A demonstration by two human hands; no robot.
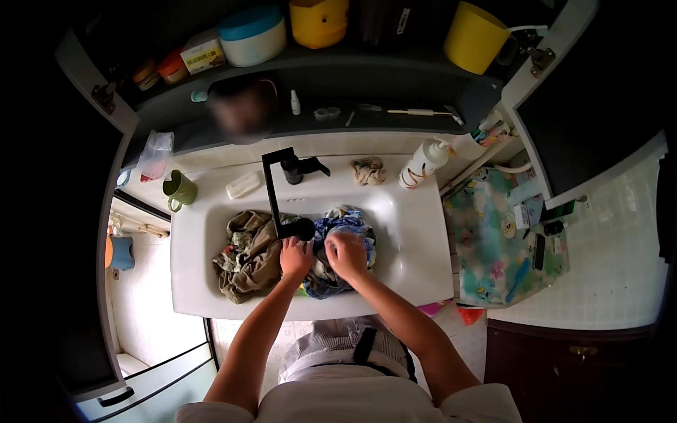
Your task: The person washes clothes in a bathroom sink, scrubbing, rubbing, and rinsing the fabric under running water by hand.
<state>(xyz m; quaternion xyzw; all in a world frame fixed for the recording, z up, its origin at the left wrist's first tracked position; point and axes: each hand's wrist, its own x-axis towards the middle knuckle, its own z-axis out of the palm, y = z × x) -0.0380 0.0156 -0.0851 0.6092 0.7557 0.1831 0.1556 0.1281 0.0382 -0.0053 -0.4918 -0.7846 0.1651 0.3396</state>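
Note:
A white sink [416, 282] holds a heap of wet-looking clothes. On its left side lies a brown garment [257, 264], bunched together with a patterned piece. To the right is a blue and white patterned garment [352, 223]. My left hand [295, 258] is just below the round end of the black faucet [273, 190], between the two garments; its fingers are curled, and what they hold is hidden. My right hand [347, 256] is closed over the blue patterned garment, its fingers bent into the fabric and slightly blurred.
A soap bar [243, 185], green mug [180, 190], crumpled cloth [368, 170] and pump bottle [424, 163] stand along the sink's back rim. Above is a dark shelf [395, 74] with a yellow cup [474, 39]. Cabinet doors hang open on both sides.

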